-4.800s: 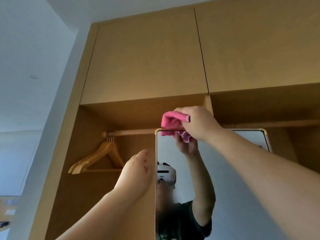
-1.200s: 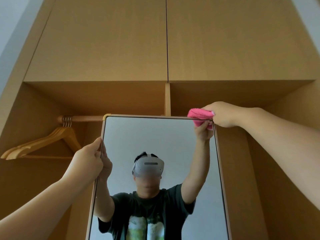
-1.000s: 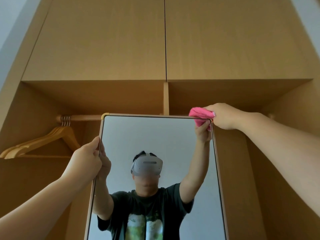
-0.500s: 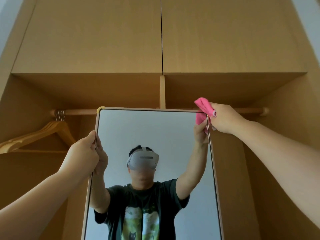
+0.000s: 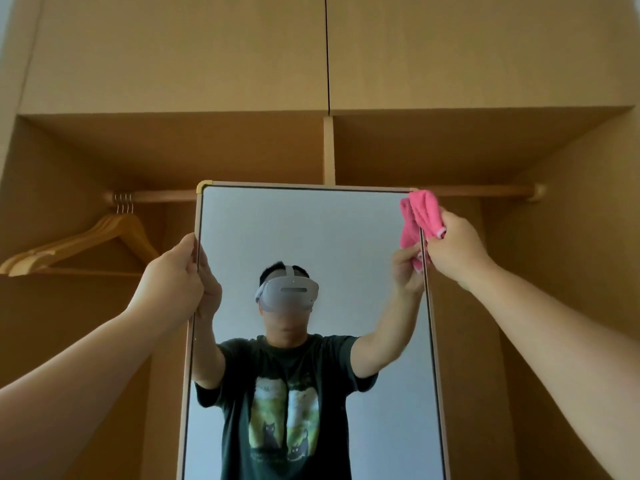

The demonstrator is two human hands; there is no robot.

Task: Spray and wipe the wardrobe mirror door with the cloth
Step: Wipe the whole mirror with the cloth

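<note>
One mirror door [image 5: 339, 244], one pink cloth [image 5: 424, 216], two hands, left [image 5: 173, 271] and right [image 5: 453, 247], one rail [image 5: 478, 191], and several wooden hangers [image 5: 83, 244], perhaps four.

Both arms raised, reaching up & fwd. Left hand [image 5: 173, 271] at the mirror door's [image 5: 311, 237] left edge, fingers curled round the frame, forearm bare. Right hand [image 5: 453, 247] higher, at the right edge nr the top corner, fingers closed round the pink cloth [image 5: 420, 216], wrist bent slightly.
</note>
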